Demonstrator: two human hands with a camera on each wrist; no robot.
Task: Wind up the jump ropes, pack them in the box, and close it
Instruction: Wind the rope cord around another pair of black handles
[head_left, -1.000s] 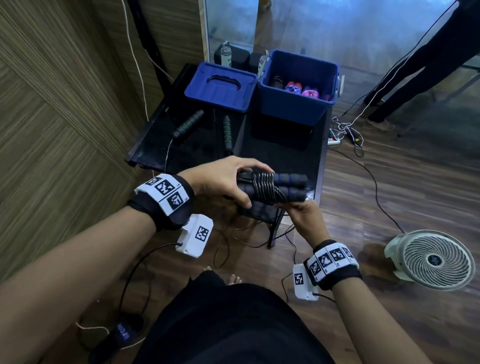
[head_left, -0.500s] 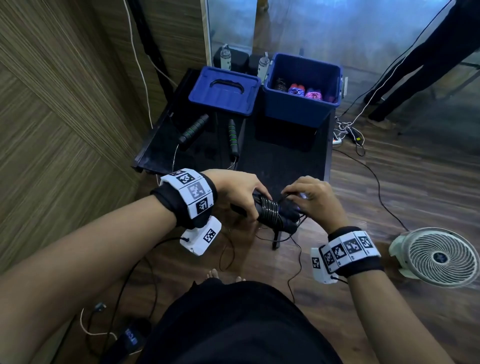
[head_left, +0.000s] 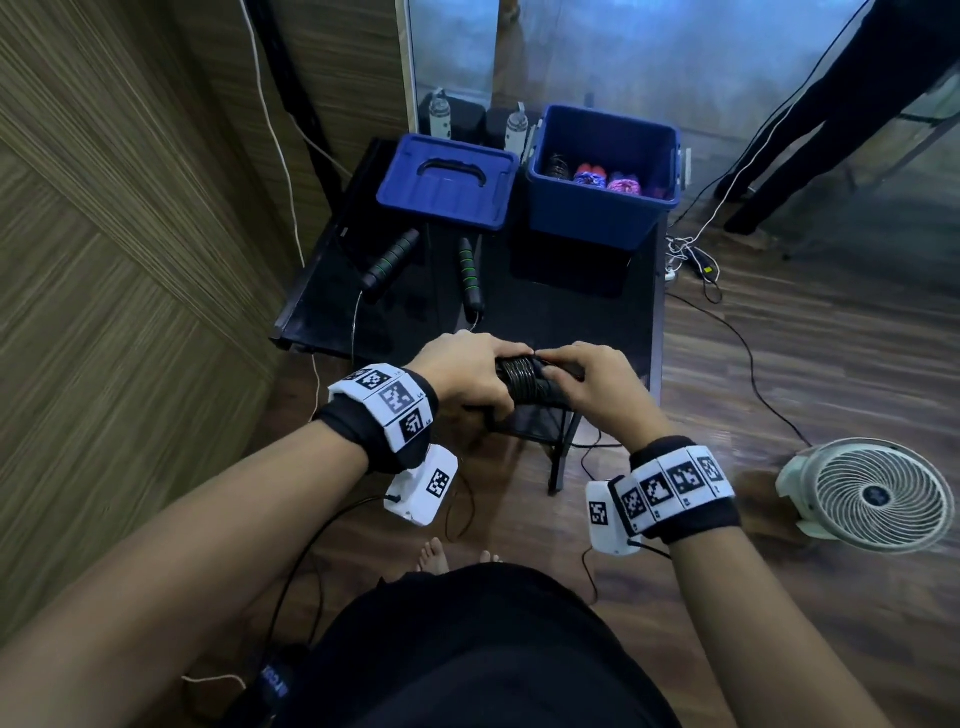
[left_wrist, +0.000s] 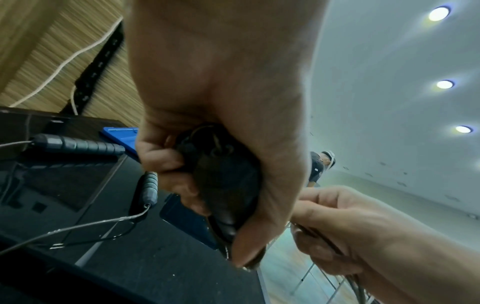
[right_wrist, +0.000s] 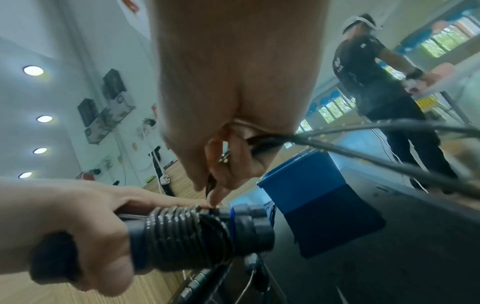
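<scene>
- Rope bundle (head_left: 524, 382): two black handles side by side with shiny cord wound round them, held in the air over the near edge of the black table (head_left: 571, 322).
- Left hand (head_left: 467, 376) is curled tight round the handles at one end of the bundle.
- Right hand (head_left: 597, 387) sits at the other end, its fingers pinching the loose cord (right_wrist: 363, 156) against the coils; the rest of that cord runs away past the wrist.
- Another jump rope (head_left: 431, 265) with green-striped handles lies unwound on the table, well apart from the hands, its thin cord trailing toward the near edge.
- Behind it lies the blue lid (head_left: 447, 182), flat, just beside the open blue box (head_left: 597, 213).
- Inside the box are wound ropes (head_left: 597, 176), dark, red and pink.
- A white fan (head_left: 872, 499) stands on the wooden floor to the right.
</scene>
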